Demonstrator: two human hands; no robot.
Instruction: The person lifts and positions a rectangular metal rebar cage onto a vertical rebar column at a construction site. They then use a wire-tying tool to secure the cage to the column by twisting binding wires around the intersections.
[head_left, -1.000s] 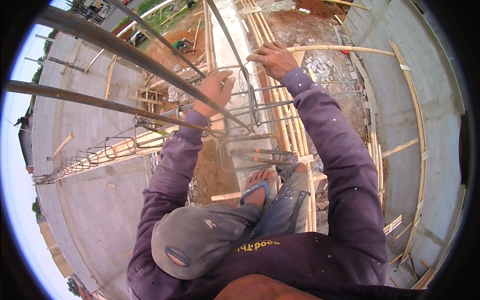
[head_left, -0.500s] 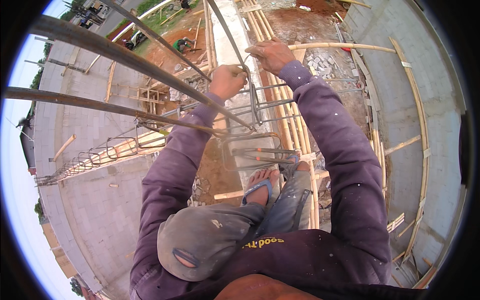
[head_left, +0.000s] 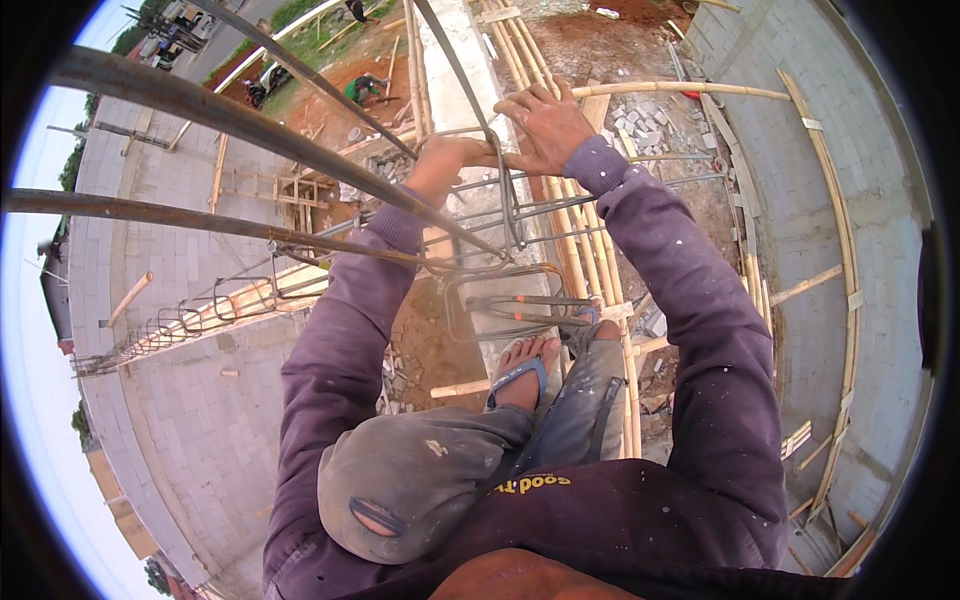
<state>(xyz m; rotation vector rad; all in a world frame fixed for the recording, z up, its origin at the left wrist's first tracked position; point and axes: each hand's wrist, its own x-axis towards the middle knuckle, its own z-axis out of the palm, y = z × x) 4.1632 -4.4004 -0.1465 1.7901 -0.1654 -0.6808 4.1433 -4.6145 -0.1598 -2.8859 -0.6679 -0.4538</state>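
My left hand (head_left: 447,166) is closed on a bent steel stirrup (head_left: 507,190) at the upright rebar; its fingertips are partly hidden. Just to the right, my right hand (head_left: 549,126) has its fingers stretched out and its thumb toward the same stirrup, with nothing visible in it. The slanting rebar (head_left: 452,62) passes between both hands. Nearer to me, a stack of rectangular stirrups (head_left: 455,300) lies above the concrete beam. Pincers (head_left: 520,301) with orange marks on their handles rest there, beside my sandalled foot (head_left: 518,375).
Thick rusty rebars (head_left: 250,122) slant across the left side, close to my left forearm. Bamboo poles (head_left: 588,235) run along the beam's right edge. Block walls (head_left: 200,400) stand on both sides. Far below, a person in green (head_left: 365,88) bends over red soil.
My right hand has shifted slightly right and down, its fingers spreading and its thumb coming closer to my left hand. My left hand has turned inward and moved slightly left against the stirrup.
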